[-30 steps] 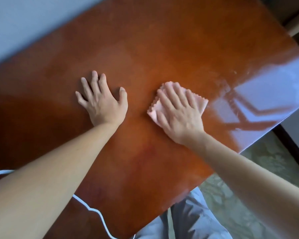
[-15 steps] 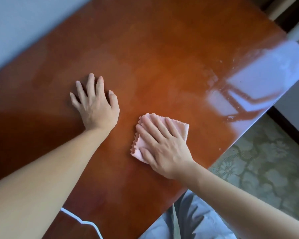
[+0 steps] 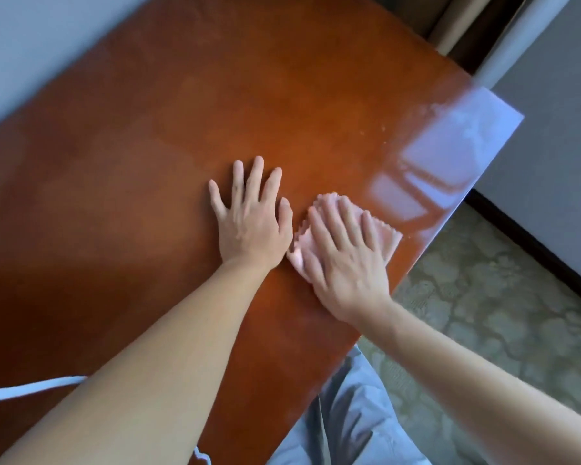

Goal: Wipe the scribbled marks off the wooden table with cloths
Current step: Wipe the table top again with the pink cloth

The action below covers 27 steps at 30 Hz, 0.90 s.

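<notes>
A glossy reddish-brown wooden table (image 3: 148, 203) fills most of the view. My right hand (image 3: 346, 260) presses flat, fingers straight, on a small pink cloth (image 3: 388, 238) with a zigzag edge, close to the table's right edge. My left hand (image 3: 252, 223) rests flat on the bare wood just left of the cloth, fingers spread, its thumb almost touching the cloth. A few pale specks (image 3: 381, 129) lie on the wood beyond the cloth. No scribbled marks show clearly on the visible surface.
The table's right edge (image 3: 426, 246) runs diagonally, with patterned greenish floor (image 3: 490, 297) beyond it. A window reflection (image 3: 450, 156) glares on the far right corner. A white cord (image 3: 31, 389) lies at the lower left. My grey-clad legs (image 3: 342, 424) are below the edge.
My right hand slid the cloth back across the wood toward the table's right edge and now sits close beside my left hand. The view shifted with my head.
</notes>
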### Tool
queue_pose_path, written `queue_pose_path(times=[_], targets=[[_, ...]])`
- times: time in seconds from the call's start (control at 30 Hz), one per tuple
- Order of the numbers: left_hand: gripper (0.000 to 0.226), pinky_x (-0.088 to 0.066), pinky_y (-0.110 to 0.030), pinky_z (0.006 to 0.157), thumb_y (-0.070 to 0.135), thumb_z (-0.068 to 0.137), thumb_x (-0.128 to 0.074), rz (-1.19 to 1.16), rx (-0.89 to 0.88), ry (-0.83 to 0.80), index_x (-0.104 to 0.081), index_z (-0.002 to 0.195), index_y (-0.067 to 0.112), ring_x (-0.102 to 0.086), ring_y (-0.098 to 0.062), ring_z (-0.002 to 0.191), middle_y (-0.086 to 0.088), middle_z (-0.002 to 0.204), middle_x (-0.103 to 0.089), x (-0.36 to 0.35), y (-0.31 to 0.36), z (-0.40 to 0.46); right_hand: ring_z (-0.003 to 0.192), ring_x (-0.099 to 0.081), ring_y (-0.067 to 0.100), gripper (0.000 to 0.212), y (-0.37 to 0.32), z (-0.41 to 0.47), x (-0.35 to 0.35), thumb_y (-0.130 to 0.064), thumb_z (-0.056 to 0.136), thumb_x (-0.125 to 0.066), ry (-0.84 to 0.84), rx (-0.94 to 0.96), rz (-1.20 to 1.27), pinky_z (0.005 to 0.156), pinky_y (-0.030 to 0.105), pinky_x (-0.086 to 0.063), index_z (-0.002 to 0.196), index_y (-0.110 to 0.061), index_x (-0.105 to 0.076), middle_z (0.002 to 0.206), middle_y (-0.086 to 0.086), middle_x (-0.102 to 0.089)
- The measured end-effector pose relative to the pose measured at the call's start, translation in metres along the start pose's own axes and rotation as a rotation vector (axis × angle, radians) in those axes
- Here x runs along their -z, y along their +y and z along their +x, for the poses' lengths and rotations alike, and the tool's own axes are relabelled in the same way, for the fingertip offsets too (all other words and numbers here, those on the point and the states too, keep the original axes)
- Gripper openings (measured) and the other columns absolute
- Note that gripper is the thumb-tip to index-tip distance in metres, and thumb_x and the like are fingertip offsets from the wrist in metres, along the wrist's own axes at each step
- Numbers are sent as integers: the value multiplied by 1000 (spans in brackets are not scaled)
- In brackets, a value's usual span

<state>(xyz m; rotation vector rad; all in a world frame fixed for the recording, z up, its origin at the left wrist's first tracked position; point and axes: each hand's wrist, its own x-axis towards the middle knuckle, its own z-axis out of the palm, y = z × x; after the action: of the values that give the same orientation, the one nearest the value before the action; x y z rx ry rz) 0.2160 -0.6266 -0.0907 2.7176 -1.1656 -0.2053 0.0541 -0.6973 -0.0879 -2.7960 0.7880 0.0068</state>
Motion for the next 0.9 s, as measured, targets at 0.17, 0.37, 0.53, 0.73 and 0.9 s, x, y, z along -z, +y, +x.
queue_pose_path(times=[0.17, 0.37, 0.53, 0.73, 0.9], targets=[[58, -4, -62, 124, 46, 102, -29, -7, 12, 22, -37, 157, 29, -12, -27, 158, -1, 169, -24, -1, 0, -1, 158, -11, 27, 64, -48, -68, -21, -44, 103, -39, -68, 219, 53, 126, 54, -11, 160, -15, -32, 169, 7, -19], [59, -7, -64, 124, 48, 101, -28, 12, 9, 33, -38, 156, 28, -16, -28, 157, -3, 168, -27, -2, 0, -2, 156, -20, 29, 64, 56, 6, 12, -47, 101, -35, -22, 130, -31, 125, 53, -16, 158, -17, -38, 167, 8, -26], [61, -9, -65, 123, 50, 100, -27, 14, 2, 49, -39, 155, 27, -18, -30, 157, -4, 167, -28, -4, 0, -2, 158, -4, 25, 69, 70, 43, 24, -52, 102, -18, -9, -217, -58, 126, 45, -1, 162, -18, -25, 171, 4, -11], [59, -10, -65, 123, 45, 99, -31, -26, 1, 79, -44, 153, 26, -21, -30, 156, -4, 166, -32, -4, 0, -2, 158, -12, 29, 61, -37, -60, -15, -44, 105, -35, -54, 124, 28, 127, 53, -7, 159, -14, -34, 170, 6, -18], [60, -10, -66, 122, 47, 99, -28, -9, 2, 68, -43, 154, 26, -20, -30, 156, -4, 166, -31, -2, 1, -2, 154, -24, 31, 60, 33, -10, 5, -46, 102, -38, -26, 166, 5, 124, 52, -18, 155, -18, -43, 165, 8, -31]])
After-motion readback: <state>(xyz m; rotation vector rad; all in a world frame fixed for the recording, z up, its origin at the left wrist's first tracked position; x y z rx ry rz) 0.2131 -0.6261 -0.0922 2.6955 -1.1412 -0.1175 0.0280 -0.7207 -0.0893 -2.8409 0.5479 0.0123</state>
